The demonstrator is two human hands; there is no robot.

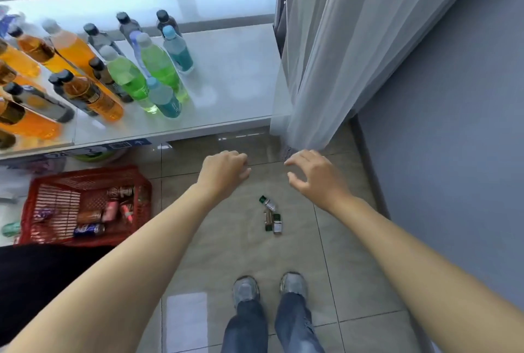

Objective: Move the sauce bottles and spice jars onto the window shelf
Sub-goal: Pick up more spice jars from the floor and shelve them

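Three small spice jars (270, 215) with dark green caps lie on the tiled floor in front of my feet. The white window shelf (232, 75) carries several bottles (136, 77) of orange, green, teal and grey on its left half. My left hand (224, 171) hovers above the floor just below the shelf's front edge, fingers curled and holding nothing. My right hand (312, 174) hangs beside it, fingers spread, with nothing in it. Both hands are well above the jars.
A red plastic crate (56, 196) with several cans and small jars stands on the floor at the left, under the shelf. A sheer grey curtain (354, 41) hangs at the shelf's right end. A blue-grey wall (453, 154) closes the right side.
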